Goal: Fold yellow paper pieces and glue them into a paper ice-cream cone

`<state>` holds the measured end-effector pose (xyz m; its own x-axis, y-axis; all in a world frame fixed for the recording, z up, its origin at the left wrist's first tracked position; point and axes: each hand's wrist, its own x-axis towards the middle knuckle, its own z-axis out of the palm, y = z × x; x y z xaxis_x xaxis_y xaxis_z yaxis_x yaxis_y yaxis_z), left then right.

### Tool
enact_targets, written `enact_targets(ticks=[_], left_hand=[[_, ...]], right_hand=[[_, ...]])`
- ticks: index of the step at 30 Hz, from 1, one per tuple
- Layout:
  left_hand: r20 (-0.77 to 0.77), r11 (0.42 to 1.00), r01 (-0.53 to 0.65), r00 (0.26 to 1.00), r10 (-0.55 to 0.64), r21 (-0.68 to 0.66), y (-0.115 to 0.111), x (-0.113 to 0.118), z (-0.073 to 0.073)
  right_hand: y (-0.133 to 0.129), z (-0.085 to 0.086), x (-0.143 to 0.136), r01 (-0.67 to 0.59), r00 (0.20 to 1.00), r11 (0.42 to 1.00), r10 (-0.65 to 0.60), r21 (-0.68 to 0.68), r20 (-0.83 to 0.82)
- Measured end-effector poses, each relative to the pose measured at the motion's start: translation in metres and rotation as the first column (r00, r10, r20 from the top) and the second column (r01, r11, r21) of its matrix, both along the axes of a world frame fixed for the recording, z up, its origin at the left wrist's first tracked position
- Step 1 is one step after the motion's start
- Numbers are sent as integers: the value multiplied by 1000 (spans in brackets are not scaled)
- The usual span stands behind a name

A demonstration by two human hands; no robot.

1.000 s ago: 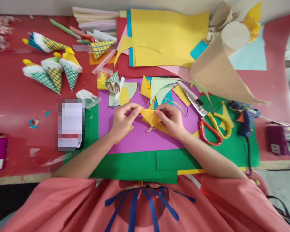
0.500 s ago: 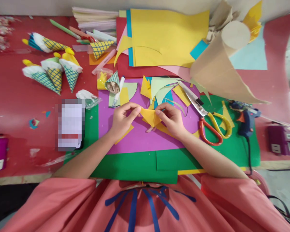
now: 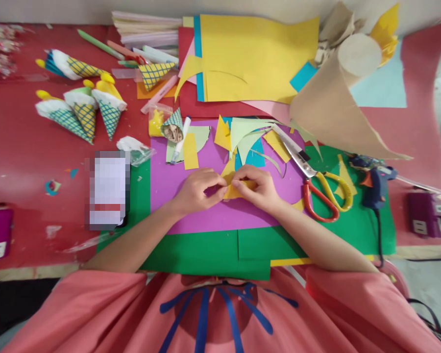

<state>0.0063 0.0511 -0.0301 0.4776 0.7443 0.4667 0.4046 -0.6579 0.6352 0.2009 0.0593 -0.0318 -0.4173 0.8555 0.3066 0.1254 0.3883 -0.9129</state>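
Note:
Over the purple sheet (image 3: 191,215), my left hand (image 3: 200,192) and my right hand (image 3: 257,189) meet with thumbs and fingertips pinched. Between them is a small piece of yellow paper (image 3: 234,193), partly hidden by the fingers. Its far side, or another yellow scrap, shows just behind the fingertips; I cannot tell which. Beyond the hands lie pale green paper scraps (image 3: 247,137), a pointed yellow scrap (image 3: 223,133) and a yellow strip (image 3: 190,151). Scissors (image 3: 305,169) with one red and one yellow handle lie partly open, right of my right hand.
A blue glue gun (image 3: 379,187) rests at the right, near a large brown paper cone (image 3: 334,108). Yellow sheets (image 3: 259,54) are stacked at the back. Small patterned paper cones (image 3: 110,110) and a blurred phone (image 3: 108,189) lie left, with a white marker (image 3: 182,139) nearer the middle.
Both hands have come closer together and slightly lower. The yellow paper, earlier stretched between them as a downward-pointing triangle, now shows as a narrow band.

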Motion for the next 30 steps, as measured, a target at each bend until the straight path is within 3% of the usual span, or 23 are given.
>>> enact_targets(ticks=[4, 7, 10, 14, 17, 22, 26, 30], left_hand=[[0, 1000, 20, 1000, -20, -15, 0, 1, 0], [10, 998, 12, 1000, -12, -56, 1, 1, 2], [34, 993, -18, 999, 22, -118, 2, 0, 4], [68, 971, -91, 992, 108, -223, 2, -3, 7], [91, 943, -148, 979, 183, -299, 1, -4, 7], [116, 931, -220, 958, 263, -292, 0, -4, 2], [-9, 989, -106, 994, 105, -99, 0, -2, -1], [-60, 996, -83, 995, 82, -20, 1, 0, -1]], right_hand=[[0, -1, -1, -69, 997, 995, 66, 72, 40], [-2, 0, -2, -43, 998, 997, 40, 61, 53], [-2, 0, -1, 80, 997, 996, -79, -33, 25], [1, -2, 3, 287, 952, 940, -301, -186, -50], [5, -3, 6, 332, 930, 918, -357, -219, -90], [4, -2, 3, 252, 962, 952, -266, -175, -61], [-1, -2, 0, 79, 995, 997, -79, -5, 55], [-1, -1, -1, 65, 997, 998, -66, 16, 40]])
